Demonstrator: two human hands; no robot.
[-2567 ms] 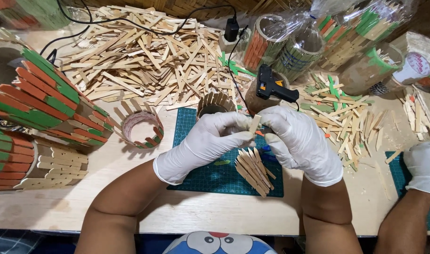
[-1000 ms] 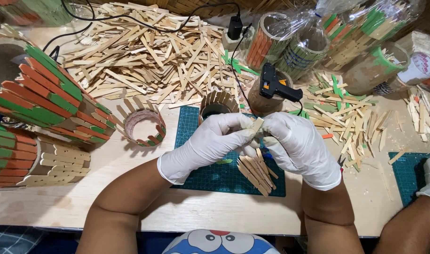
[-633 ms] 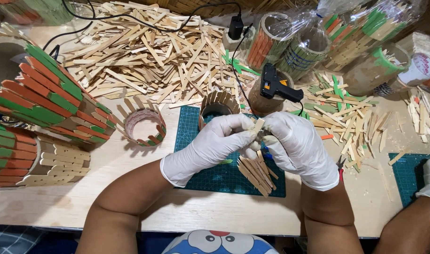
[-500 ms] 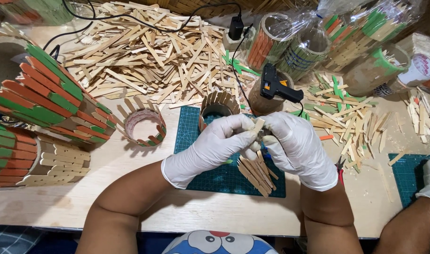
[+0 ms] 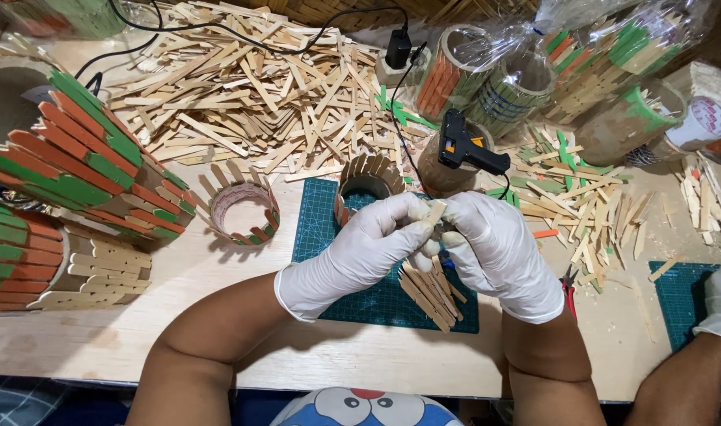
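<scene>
Wooden craft stick (image 5: 434, 211) sat pinched between your left hand (image 5: 360, 256) and right hand (image 5: 498, 252) at frame centre, both closed on it. Its long axis tilted up-right, the cluster of sticks (image 5: 431, 290) lying just below on the green cutting mat (image 5: 376, 304).

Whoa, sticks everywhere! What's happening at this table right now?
A person in white gloves is working over a green cutting mat. The left hand and right hand together pinch a small wooden stick between their fingertips. A bundle of sticks lies on the mat beneath them, and a stick-covered round holder stands just behind. A black glue gun rests nearby, beside a big pile of loose sticks. Another person's gloved hand shows at the right edge.
</scene>
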